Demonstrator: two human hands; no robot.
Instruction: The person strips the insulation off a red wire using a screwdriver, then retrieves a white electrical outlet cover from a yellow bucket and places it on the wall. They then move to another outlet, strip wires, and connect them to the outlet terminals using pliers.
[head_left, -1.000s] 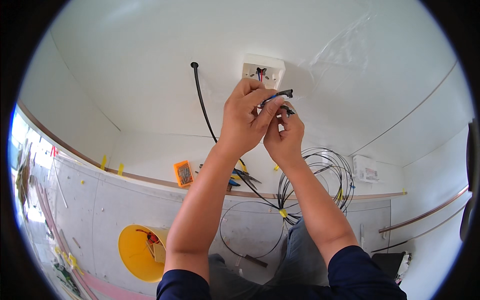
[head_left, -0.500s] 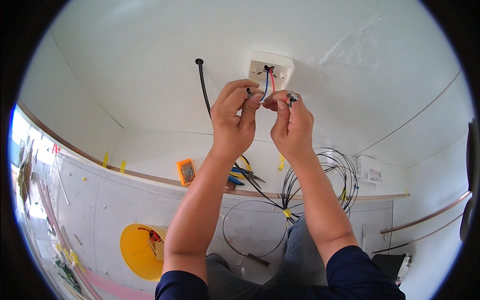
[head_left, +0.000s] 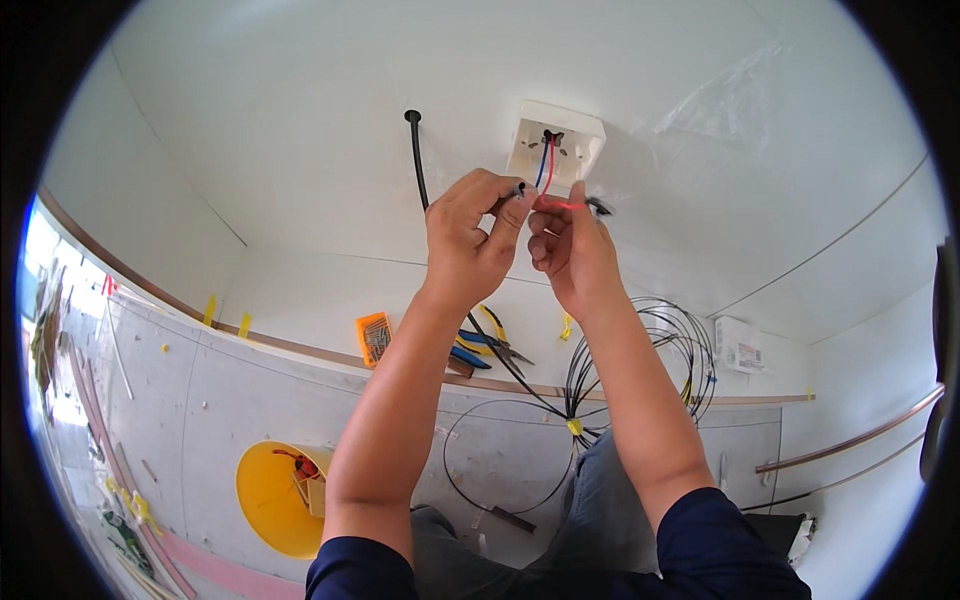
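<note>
Two wires, a blue wire (head_left: 543, 168) and a red wire (head_left: 551, 160), come out of a white square wall box (head_left: 590, 150). My left hand (head_left: 472, 225) is pinched just below the box, where the blue wire runs to its fingertips. A small grey piece with a dark end (head_left: 520, 189) shows between thumb and forefinger there. My right hand (head_left: 572, 245) is beside it, its lower fingers curled. Across its fingers runs the red wire, leading to a small dark piece (head_left: 598, 206) blurred by motion. The wire ends are hidden by the fingers.
A black cable (head_left: 415, 150) comes from a hole left of the box. Below lie an orange box of screws (head_left: 374, 338), pliers (head_left: 490, 345), a coiled black cable (head_left: 690, 350) and a small white box (head_left: 738, 345). A yellow bucket (head_left: 265, 500) stands at lower left.
My right hand has turned and its fingers have loosened from their pinch beside the left thumb. More red wire shows across it. My left hand keeps its pinch.
</note>
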